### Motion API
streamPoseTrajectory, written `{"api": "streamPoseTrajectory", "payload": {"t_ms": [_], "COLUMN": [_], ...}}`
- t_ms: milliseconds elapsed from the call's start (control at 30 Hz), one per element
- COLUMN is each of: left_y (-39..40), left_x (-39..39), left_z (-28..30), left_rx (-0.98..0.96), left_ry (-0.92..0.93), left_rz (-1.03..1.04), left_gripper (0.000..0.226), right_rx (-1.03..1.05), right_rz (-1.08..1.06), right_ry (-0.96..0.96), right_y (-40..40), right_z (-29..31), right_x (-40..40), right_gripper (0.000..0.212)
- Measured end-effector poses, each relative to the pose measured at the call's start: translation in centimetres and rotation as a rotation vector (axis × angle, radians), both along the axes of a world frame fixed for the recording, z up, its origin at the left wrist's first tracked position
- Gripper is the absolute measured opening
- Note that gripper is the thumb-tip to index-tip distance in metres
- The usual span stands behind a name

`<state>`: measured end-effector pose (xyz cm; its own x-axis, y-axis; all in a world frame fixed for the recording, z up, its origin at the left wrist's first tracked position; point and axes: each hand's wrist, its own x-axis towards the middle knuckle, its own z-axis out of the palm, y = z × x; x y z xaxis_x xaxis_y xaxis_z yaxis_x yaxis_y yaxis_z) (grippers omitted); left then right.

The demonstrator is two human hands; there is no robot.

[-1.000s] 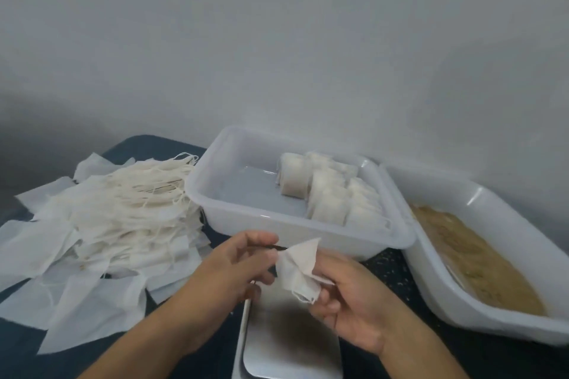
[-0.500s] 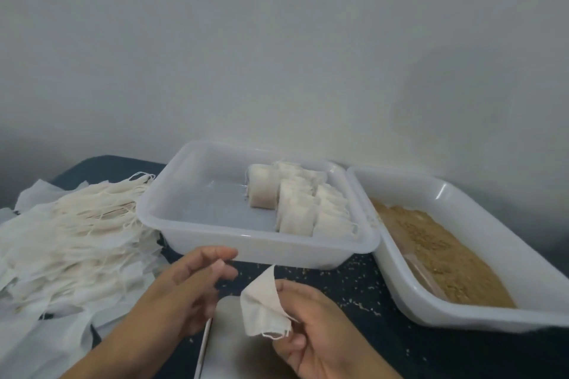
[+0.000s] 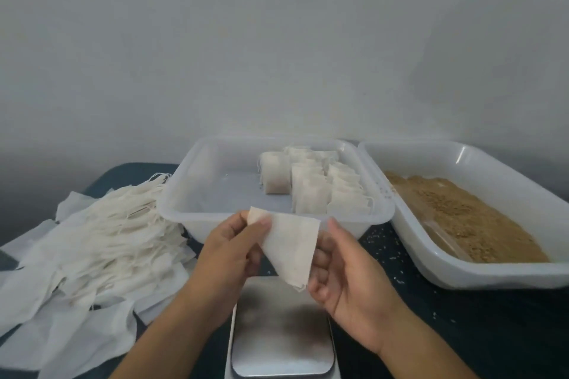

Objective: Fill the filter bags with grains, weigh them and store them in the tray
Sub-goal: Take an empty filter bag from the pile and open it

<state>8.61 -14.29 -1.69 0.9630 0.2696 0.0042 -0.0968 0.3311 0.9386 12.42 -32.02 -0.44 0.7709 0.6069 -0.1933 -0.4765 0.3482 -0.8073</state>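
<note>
White filter paper, one empty bag, is stretched flat between my two hands above the steel scale. My left hand pinches its upper left corner between thumb and fingers; my right hand has its fingers curled behind the bag's right edge and lower tip, thumb raised beside it, so both hands are gripping the same bag. The bag hangs tilted, its point aimed down toward the scale's platform without touching it. I can read no brand, label or writing on the bag, the scale or the tubs. Just beyond my hands sits the clear tray with filled bags standing in rows along its right side. Touching it on the right is the white tub of brown grains. On my left lies the heap of empty bags with their strings, on the dark table
</note>
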Motion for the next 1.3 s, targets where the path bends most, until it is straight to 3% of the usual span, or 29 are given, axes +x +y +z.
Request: {"api": "streamPoseTrajectory", "payload": {"t_ms": [133, 200, 433, 600, 667, 800, 1033, 1300], "left_y": [-0.3, -0.2, -0.5, -0.8, -1.3, -2.7, -2.4, -2.3], "left_x": [-0.2, -0.4, -0.4, -1.5, -2.3, -3.1, -2.9, -2.8], "left_z": [-1.6, -2.4, -3.0, -2.5, -2.1, -1.7, -2.1, -1.8], "left_rx": [-0.056, -0.029, 0.119, 0.503, 0.532, 0.484, 0.440, 0.395], "left_ry": [0.020, 0.034, 0.086, -0.006, -0.091, -0.179, -0.177, -0.176], "left_rz": [0.180, 0.221, 0.277, 0.457, 0.363, 0.057, 0.042, 0.040], "left_gripper": [0.017, 0.008, 0.016, 0.035, 0.024, 0.023, 0.026, 0.005], "right_rx": [-0.271, -0.381, -0.383, -0.336, -0.359, -0.434, -0.440, -0.411], "right_rz": [-0.134, -0.203, -0.270, -0.404, -0.411, -0.366, -0.357, -0.385], "right_ry": [-0.374, -0.467, -0.480, -0.564, -0.673, -0.864, -0.908, -0.889], "right_y": [-0.2, -0.2, 0.2, -0.1, -0.2, 0.0, 0.2, 0.4], "right_z": [-0.2, -0.6, -1.3, -1.4, -1.5, -1.5, -1.8, -1.7], "right_x": [-0.1, 0.0, -0.5, 0.0, -0.3, -1.1, -1.2, -1.2], "right_gripper": [0.022, 0.015, 0.011, 0.015, 0.014, 0.009, 0.006, 0.007]}}
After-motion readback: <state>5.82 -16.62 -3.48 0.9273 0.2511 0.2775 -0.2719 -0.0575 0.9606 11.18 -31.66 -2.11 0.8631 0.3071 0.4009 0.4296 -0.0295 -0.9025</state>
